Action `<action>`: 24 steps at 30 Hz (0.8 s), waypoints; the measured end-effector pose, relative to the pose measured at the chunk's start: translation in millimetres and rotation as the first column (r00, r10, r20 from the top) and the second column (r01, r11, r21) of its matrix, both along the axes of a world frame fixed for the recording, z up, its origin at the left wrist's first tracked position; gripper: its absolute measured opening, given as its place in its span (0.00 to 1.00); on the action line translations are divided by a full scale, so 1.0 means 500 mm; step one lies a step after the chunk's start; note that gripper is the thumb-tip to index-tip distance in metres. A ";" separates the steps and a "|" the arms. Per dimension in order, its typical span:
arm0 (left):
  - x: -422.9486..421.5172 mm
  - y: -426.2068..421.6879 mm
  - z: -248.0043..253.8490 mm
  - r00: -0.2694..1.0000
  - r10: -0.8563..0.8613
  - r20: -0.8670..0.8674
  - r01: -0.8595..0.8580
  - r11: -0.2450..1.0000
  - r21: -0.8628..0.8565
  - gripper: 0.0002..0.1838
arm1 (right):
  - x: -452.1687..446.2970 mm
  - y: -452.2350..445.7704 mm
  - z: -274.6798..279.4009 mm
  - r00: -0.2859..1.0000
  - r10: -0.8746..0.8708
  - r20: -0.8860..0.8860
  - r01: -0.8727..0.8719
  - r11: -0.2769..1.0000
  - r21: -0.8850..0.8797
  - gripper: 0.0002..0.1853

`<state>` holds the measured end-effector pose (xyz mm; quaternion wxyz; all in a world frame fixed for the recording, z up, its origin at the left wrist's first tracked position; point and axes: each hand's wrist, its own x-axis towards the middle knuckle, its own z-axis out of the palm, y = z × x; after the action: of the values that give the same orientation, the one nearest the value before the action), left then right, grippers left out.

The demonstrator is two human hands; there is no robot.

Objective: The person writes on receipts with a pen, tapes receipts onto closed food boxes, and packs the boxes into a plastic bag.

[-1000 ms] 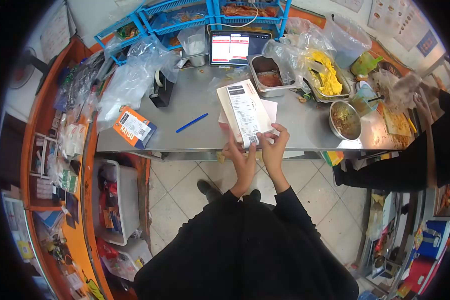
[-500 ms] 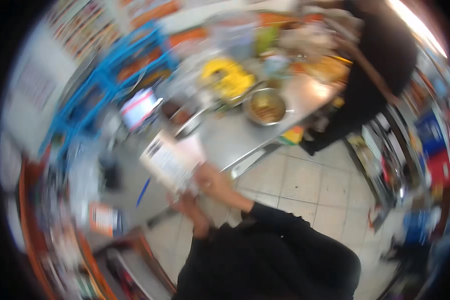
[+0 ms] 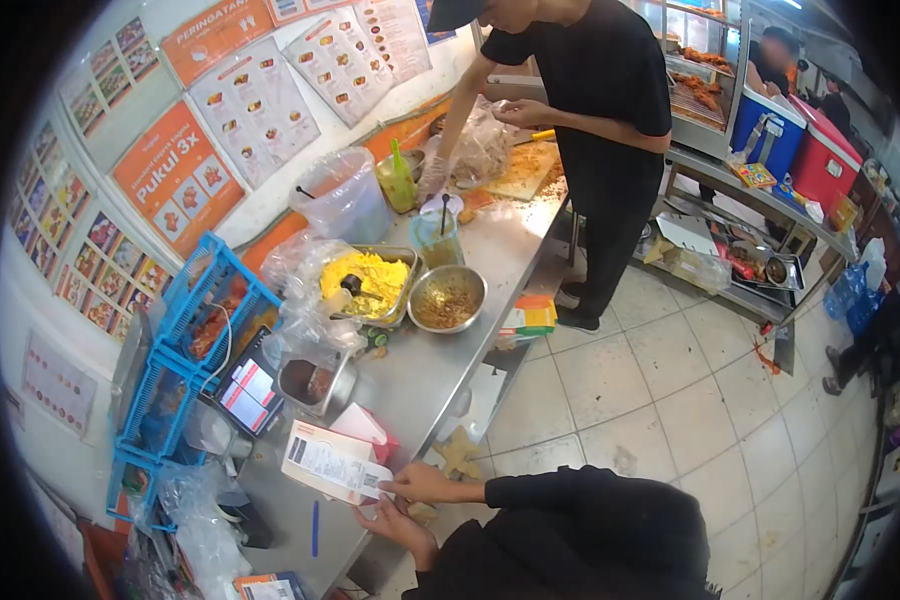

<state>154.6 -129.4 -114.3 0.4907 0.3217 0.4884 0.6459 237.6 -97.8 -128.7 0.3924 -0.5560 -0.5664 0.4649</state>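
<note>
A white box with a printed receipt on it is at the near edge of the metal table. My right hand pinches the receipt's end near its printed code. Below it, my left hand touches the box's lower edge, palm partly turned up, its fingertips partly hidden. A pink and white packet lies just behind the box. To the left of my hands a blue pen rests on the metal table.
A tablet and blue racks stand at the left. Farther along are a metal container, a tray of yellow food, a steel bowl and a co-worker reaching over the table. Coolers stand at the far right.
The view has swung to the right, bringing the co-worker, wall posters and coolers into sight. My hands stay at the box and receipt.
</note>
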 end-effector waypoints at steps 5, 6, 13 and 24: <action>-0.025 0.008 0.009 0.993 0.107 -0.045 -0.113 0.977 -0.182 0.34 | 0.001 0.001 -0.005 0.997 0.029 -0.068 -0.032 0.999 -0.043 0.25; -0.039 0.015 0.005 0.994 0.101 -0.041 -0.107 0.976 -0.190 0.36 | 0.004 -0.001 -0.007 0.989 0.042 -0.143 -0.045 0.999 -0.022 0.25; -0.102 0.102 -0.021 0.993 -0.097 0.073 0.107 0.983 -0.146 0.38 | 0.002 0.036 -0.085 0.943 0.251 -0.221 -0.216 0.962 0.168 0.20; -0.107 0.109 -0.009 0.990 -0.133 0.057 0.141 0.971 -0.194 0.34 | -0.028 0.039 -0.099 0.966 0.128 -0.225 -0.098 0.985 0.140 0.17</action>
<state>100.9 -75.1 -118.9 0.5740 0.2905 0.5158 0.5657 223.4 -78.2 -178.0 0.4637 -0.4379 -0.5757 0.5117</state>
